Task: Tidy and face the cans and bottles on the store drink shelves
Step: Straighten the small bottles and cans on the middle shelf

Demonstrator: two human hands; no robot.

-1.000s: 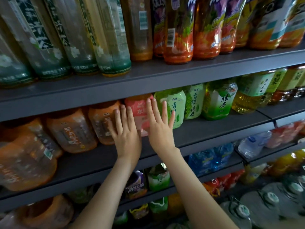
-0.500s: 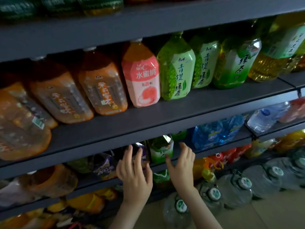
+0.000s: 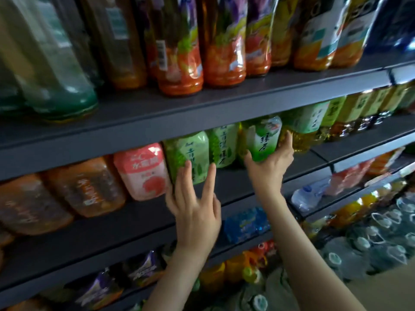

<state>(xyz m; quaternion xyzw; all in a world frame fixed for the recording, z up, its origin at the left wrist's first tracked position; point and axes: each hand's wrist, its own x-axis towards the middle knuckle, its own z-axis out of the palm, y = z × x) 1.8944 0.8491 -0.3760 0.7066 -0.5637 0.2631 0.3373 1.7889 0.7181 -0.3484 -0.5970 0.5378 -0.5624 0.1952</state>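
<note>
On the middle shelf (image 3: 235,185) stands a row of large drink bottles. My right hand (image 3: 270,162) grips the base of a green tea bottle (image 3: 262,138) with a green and white label. My left hand (image 3: 194,209) is spread in front of a pale green tea bottle (image 3: 190,156), its fingers straight and its fingertips touching the bottle's lower front. Between these two bottles stands another green tea bottle (image 3: 223,144). A pink peach drink bottle (image 3: 141,171) stands to the left of my left hand.
Orange tea bottles (image 3: 87,187) fill the middle shelf's left side, yellow-green ones (image 3: 314,124) its right. The top shelf (image 3: 202,102) carries tall juice bottles. Lower shelves hold blue packs (image 3: 244,223) and snack bags. Large water jugs (image 3: 370,248) stand on the floor at right.
Both hands rose from the lower shelf level to the middle shelf. My right hand took hold of the green tea bottle; my left hand came up against the pale green bottle. The view tilted up.
</note>
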